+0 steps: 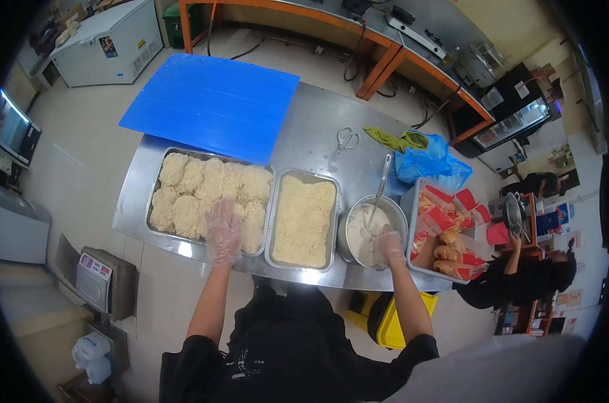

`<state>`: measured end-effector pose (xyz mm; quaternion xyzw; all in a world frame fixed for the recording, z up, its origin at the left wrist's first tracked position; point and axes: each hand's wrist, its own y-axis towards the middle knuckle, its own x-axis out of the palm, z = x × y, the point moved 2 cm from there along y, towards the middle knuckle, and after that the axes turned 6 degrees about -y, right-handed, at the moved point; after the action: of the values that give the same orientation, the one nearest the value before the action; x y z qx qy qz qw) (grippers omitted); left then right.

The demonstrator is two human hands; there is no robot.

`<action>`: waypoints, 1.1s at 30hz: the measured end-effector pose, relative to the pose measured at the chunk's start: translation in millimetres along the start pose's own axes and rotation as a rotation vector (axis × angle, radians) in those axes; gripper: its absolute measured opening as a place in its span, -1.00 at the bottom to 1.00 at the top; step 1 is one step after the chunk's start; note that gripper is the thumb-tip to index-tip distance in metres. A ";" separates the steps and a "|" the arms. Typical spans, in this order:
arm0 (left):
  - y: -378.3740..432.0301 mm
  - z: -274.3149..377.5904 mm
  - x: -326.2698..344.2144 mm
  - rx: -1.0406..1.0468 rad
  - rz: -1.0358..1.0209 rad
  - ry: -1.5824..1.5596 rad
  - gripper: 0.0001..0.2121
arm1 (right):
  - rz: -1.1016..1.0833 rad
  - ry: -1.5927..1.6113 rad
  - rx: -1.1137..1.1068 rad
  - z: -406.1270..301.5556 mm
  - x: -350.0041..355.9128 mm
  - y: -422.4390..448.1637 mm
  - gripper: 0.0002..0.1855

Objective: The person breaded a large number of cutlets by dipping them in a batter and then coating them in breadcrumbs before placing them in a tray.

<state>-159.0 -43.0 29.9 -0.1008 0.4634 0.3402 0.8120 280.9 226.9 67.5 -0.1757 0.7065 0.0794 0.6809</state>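
Note:
My left hand (224, 229), in a clear plastic glove, rests flat on breaded pieces (188, 194) that fill a metal tray (149, 214). Its fingers point away from me. Beside that tray is a smaller metal tray (269, 247) of pale breadcrumbs (304, 221). My right hand (389, 246), also gloved, reaches over the near right rim of a metal pot (403, 216). Its fingertips are at the white batter (361, 221), and I cannot tell whether they hold anything. A long-handled metal ladle (381, 181) leans in the pot.
A grey bin (414, 221) of red-and-clear food packets (435, 219) stands right of the pot. Scissors (345, 143), a green cloth (398, 140) and a blue plastic bag (430, 163) lie behind. A blue board (214, 106) covers the steel table's (314, 116) far left. Another person (521, 277) is at right.

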 end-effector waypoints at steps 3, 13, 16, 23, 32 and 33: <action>-5.4 22.0 -5.0 0.158 0.177 0.115 -0.49 | 0.015 -0.034 0.068 13.1 9.6 -5.9 -0.78; -19.2 161.7 84.9 0.263 -0.342 -0.001 -0.32 | -0.032 0.442 0.108 -3.4 -56.2 -28.4 -0.69; -11.7 160.3 106.9 0.251 -0.392 0.072 -0.28 | -0.054 0.763 0.244 -23.8 -80.7 -35.7 -0.69; -3.1 165.5 108.0 0.461 -0.539 0.065 -0.31 | -0.011 1.094 0.258 15.6 -44.0 -36.4 -0.76; 37.2 175.6 141.3 0.433 -0.247 0.207 -0.33 | 0.122 0.856 -0.059 12.3 -62.3 -30.0 -0.91; 32.2 180.2 156.5 0.513 -0.201 0.222 -0.32 | 0.128 0.877 -0.051 20.4 -56.8 -31.6 -0.91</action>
<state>-3.4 139.2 5.5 0.0258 0.6081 0.1166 0.7848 311.8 212.7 126.5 -0.1654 0.9359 0.0567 0.3059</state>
